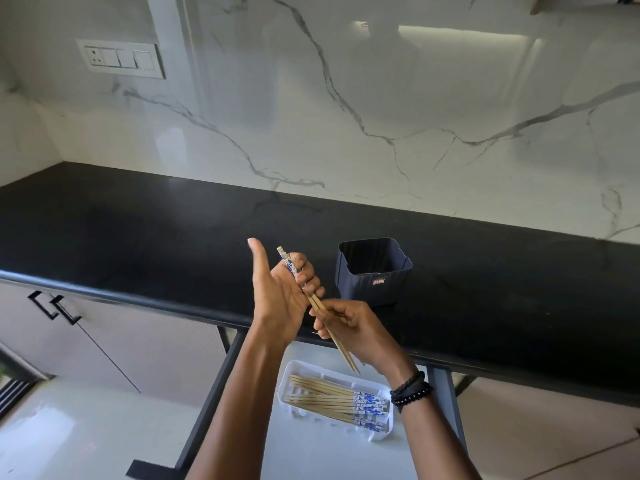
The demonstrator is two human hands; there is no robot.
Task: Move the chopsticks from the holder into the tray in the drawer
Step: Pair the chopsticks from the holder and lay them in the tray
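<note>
Both hands are on the chopsticks (343, 350), held above the drawer (311, 455): left hand (280, 299) curls its fingers round the patterned ends, thumb up, and right hand (356, 330) pinches the plain shafts. The holder (372, 282) on the bench (138, 237) looks empty. Best to square the tips, then lay them flat in the tray (294, 370), patterned ends matching the pile (332, 396).

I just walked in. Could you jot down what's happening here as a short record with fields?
left hand: grips held chopsticks near the patterned ends
right hand: pinches their plain ends
holder: upright on black counter, looks empty
tray: in open drawer
tray chopsticks: lying flat, patterned ends right
</note>
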